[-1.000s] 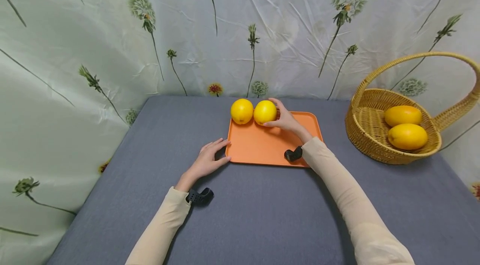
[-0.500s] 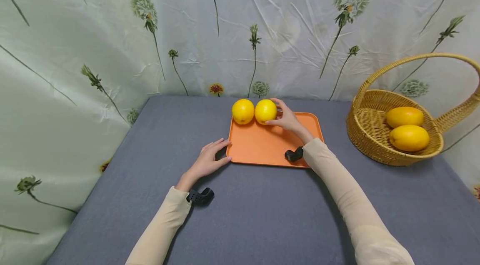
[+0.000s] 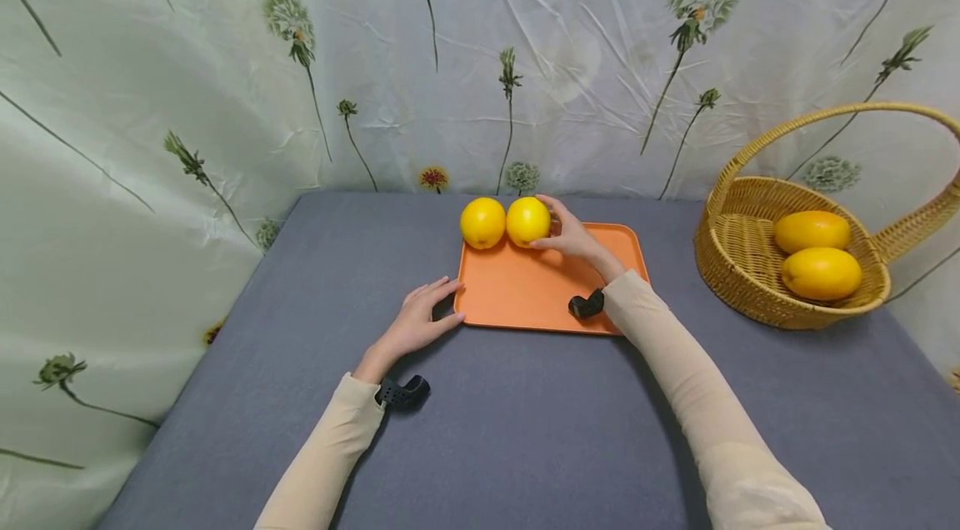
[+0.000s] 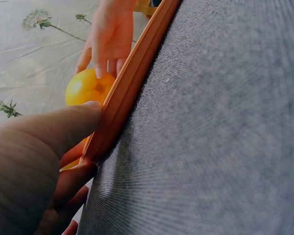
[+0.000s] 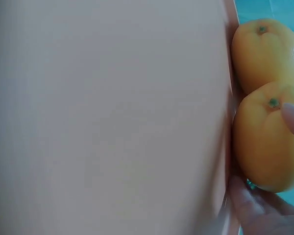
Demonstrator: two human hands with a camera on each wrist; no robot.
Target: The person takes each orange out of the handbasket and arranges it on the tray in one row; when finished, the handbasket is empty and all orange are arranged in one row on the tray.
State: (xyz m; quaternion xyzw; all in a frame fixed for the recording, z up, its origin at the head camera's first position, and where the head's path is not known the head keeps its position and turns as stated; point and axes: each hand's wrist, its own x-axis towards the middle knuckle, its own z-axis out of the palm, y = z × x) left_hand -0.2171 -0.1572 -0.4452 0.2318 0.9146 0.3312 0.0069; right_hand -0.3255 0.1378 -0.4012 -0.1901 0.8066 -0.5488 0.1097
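My right hand (image 3: 568,235) holds a yellow-orange orange (image 3: 528,222) at the back left of an orange tray (image 3: 510,297). Its thumb lies on the near side and its fingers reach round the right and far side. A second orange (image 3: 482,223) sits just left of it, at the tray's back left corner; the two press together in the right wrist view. My left hand (image 3: 417,319) rests at the tray's front left corner, fingers extended along the left edge. In the left wrist view its thumb (image 4: 83,117) lies against the rim and the other fingers are partly hidden.
A wicker basket (image 3: 720,280) with a tall arched handle stands to the right of the tray, holding two mangoes (image 3: 821,273). A grey-blue cloth (image 3: 495,430) covers the table. A flower-print curtain (image 3: 360,55) hangs close behind and along the left.
Both oranges have shifted slightly left along the tray's back edge, with the right hand following. The left hand keeps its place at the tray corner.
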